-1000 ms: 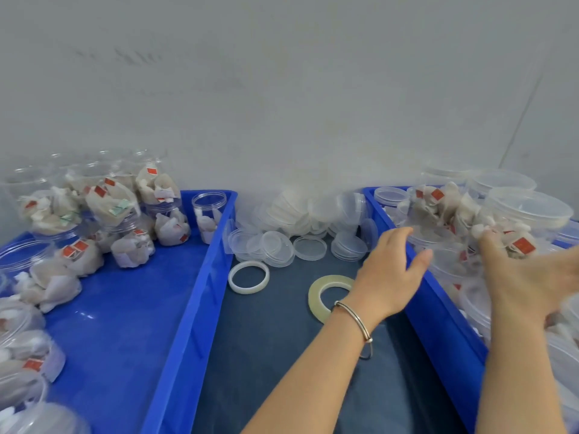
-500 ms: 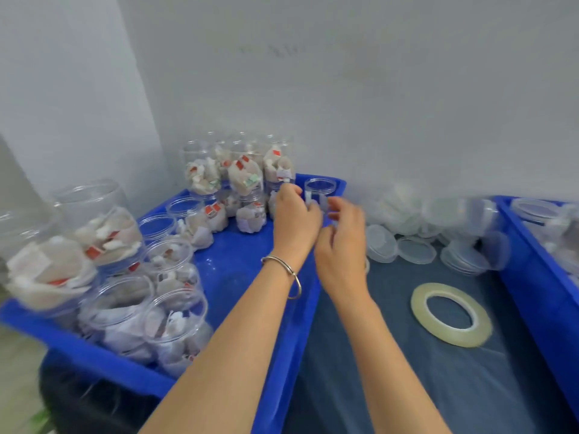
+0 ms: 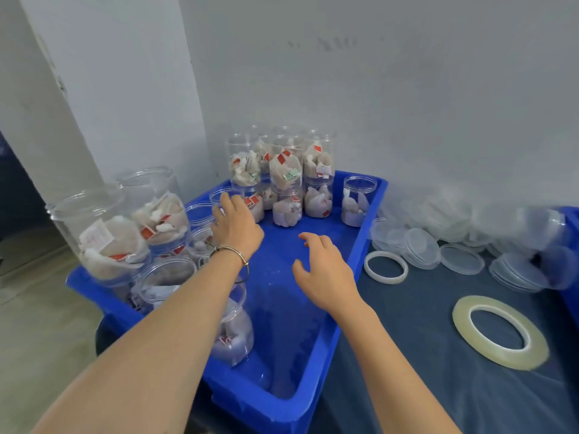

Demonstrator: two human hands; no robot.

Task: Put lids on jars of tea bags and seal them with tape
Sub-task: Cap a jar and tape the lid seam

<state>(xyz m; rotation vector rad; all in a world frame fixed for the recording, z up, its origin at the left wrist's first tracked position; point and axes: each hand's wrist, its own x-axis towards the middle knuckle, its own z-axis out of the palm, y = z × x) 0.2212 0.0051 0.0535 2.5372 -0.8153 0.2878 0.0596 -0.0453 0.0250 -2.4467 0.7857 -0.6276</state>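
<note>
A blue bin [image 3: 316, 364] holds several clear open jars of tea bags [image 3: 283, 180], some stacked at its far end and left side. My left hand [image 3: 236, 227], with a bracelet on the wrist, reaches over the bin, its fingers spread and touching the rim of an open jar [image 3: 219, 195]. My right hand [image 3: 322, 267] hovers above the bin's bare floor, fingers relaxed, holding nothing. Clear lids [image 3: 460, 258] lie piled on the dark cloth to the right. A roll of clear tape [image 3: 499, 332] lies flat on the cloth nearer to me.
A white ring [image 3: 387, 267] lies on the cloth beside the bin's right wall. One jar [image 3: 357, 202] stands alone in the bin's far right corner. The edge of a second blue bin [image 3: 571, 296] shows at the far right. A grey wall stands behind.
The view has swung from the right bin to the left bin. Both hands have come down from the far jars; the left now touches a jar rim, the right hovers.
</note>
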